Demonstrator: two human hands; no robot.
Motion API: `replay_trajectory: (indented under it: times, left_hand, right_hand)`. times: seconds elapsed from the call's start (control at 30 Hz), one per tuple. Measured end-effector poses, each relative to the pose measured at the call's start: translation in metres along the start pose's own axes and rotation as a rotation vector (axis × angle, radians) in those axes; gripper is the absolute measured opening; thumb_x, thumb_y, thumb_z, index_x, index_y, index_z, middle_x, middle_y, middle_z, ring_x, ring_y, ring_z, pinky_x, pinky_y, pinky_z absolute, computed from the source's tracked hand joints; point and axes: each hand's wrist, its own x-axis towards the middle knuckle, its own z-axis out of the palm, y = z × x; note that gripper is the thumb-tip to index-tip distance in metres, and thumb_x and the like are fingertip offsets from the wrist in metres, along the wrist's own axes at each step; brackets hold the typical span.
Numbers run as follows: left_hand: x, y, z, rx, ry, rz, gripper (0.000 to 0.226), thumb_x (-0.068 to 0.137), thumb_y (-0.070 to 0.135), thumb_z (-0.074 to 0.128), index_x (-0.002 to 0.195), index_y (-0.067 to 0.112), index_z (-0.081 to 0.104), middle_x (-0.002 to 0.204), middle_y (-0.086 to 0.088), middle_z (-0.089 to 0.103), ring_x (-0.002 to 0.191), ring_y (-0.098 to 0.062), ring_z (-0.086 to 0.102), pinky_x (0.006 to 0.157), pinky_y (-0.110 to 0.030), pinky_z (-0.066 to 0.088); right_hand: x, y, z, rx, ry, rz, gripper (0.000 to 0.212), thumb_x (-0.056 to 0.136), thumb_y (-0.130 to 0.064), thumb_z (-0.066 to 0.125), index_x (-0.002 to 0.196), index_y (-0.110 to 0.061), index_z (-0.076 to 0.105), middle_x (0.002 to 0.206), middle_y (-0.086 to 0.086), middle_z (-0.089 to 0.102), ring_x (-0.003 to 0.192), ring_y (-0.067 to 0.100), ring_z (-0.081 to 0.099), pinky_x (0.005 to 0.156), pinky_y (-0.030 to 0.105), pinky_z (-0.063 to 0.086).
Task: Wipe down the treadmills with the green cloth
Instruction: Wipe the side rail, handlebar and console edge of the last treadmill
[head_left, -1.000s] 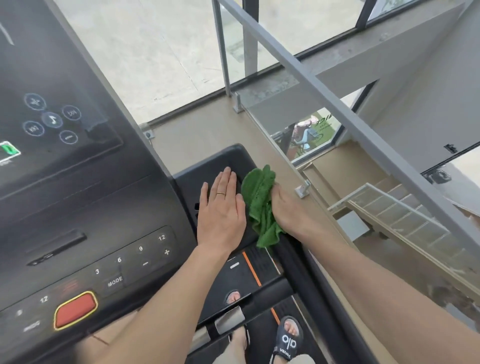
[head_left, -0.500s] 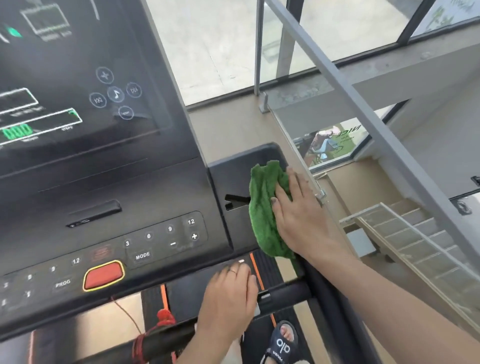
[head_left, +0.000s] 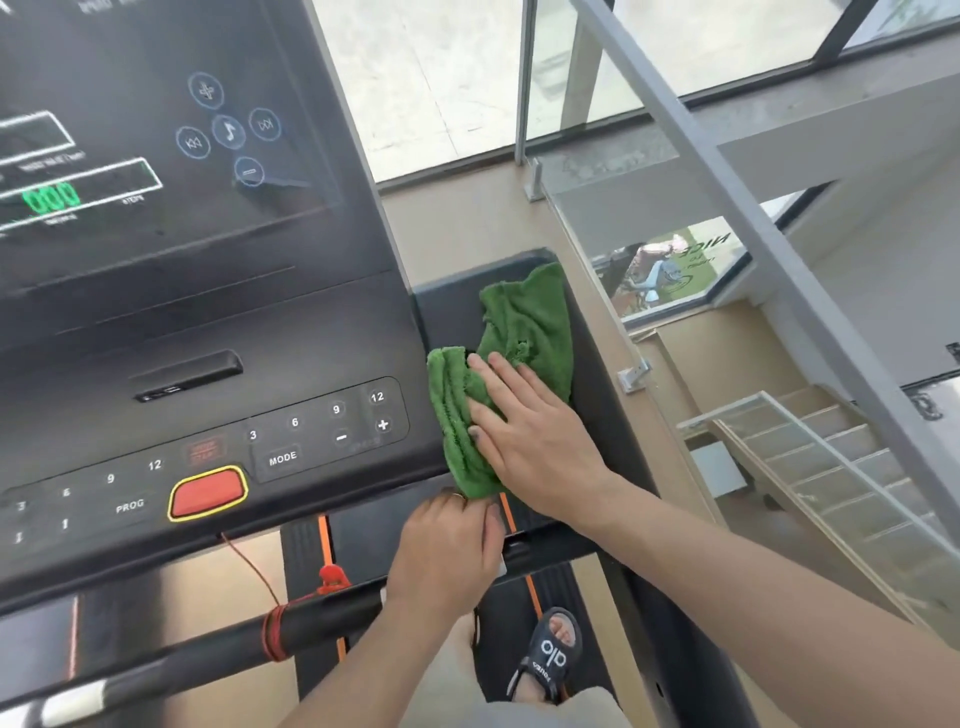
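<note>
On the treadmill's (head_left: 208, 322) right side panel, the green cloth (head_left: 524, 332) lay crumpled under the right hand (head_left: 530, 436), whose grip was flat, fingers straight, pressing it down. The left hand (head_left: 447, 545) curled around the handlebar (head_left: 311, 618) below.

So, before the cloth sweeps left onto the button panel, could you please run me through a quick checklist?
1. Right hand flat on green cloth: ok.
2. Cloth spread flat: not ok, bunched at its left edge.
3. Left hand out of the path, at the console's lower edge: ok.
4. Red stop button away from the cloth: ok.
5. Button panel free of objects: ok.
6. Side tray already clean: cannot tell.
</note>
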Motion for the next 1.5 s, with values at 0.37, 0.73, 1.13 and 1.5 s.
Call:
replay_trajectory:
  times: [0.37,0.73,1.13,1.5]
  left_hand:
    - [0.001,-0.005,0.007,0.046,0.043,-0.057,0.029,0.095,0.026,0.041,0.070,0.016,0.051,0.062,0.001,0.052,0.057,-0.024,0.050,0.052,-0.038,0.037]
    - [-0.006,0.001,0.007,0.094,0.071,-0.012,0.031,0.096,0.030,0.037,0.069,0.016,0.044,0.059,-0.001,0.049,0.054,-0.031,0.050,0.048,-0.033,0.031]
    - [-0.011,0.004,0.011,0.166,0.117,0.104,0.034,0.097,0.027,0.034,0.066,0.016,0.038,0.056,0.000,0.045,0.048,-0.026,0.045,0.046,-0.029,0.022]
    - [-0.010,0.004,0.014,0.157,0.134,0.112,0.037,0.097,0.030,0.030,0.066,0.016,0.042,0.057,0.002,0.046,0.047,-0.024,0.044,0.043,-0.028,0.027]
  right_hand:
    - [0.068,0.035,-0.010,0.012,-0.033,0.204,0.051,0.108,-0.038,0.019,0.158,-0.029,0.024,0.167,0.005,0.012,0.154,0.020,0.009,0.125,0.037,0.009]
    - [-0.109,0.025,-0.012,0.488,0.004,0.754,0.056,0.104,-0.052,0.028,0.157,-0.041,0.016,0.136,0.014,0.051,0.120,0.036,0.052,0.100,0.046,0.043]
    - [-0.161,-0.005,-0.022,0.469,-0.024,1.001,0.045,0.105,-0.051,0.016,0.115,-0.022,0.049,0.109,0.011,0.066,0.102,0.037,0.061,0.090,0.051,0.047]
    - [-0.244,-0.035,-0.018,0.375,-0.099,1.050,0.066,0.097,-0.063,0.000,0.117,-0.024,0.050,0.099,0.003,0.058,0.086,0.032,0.057,0.071,0.038,0.041]
